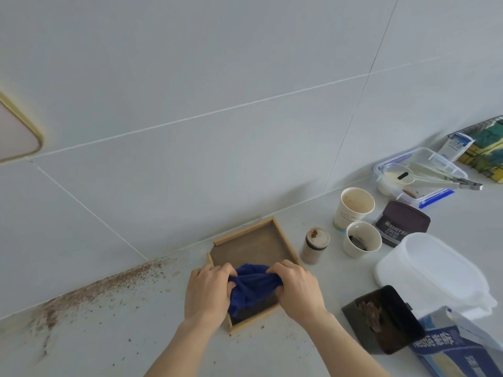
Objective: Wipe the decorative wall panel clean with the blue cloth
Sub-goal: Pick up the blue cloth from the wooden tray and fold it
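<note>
I've got both hands on one cloth (pixel 251 288), bunched over the near end of one wood-framed panel (pixel 253 247) lying flat on the desk (pixel 136 336). Left hand (pixel 208 292) and right hand (pixel 298 291) fingers clamped on its edges. Cloth looks soft, light, floppy; grab bunched. Panel looks stiff, light; steady by frame. Two cups (pixel 353 206).

The decorative wall panel (pixel 254 250) is a square, dark brown board with a raised light-wood rim, lying flat on the surface just below the frame's centre, turned at an angle to the wall. The blue cloth (pixel 251 287), deep blue and bunched into folds, rests on the panel's near half, gripped at both sides.
</note>
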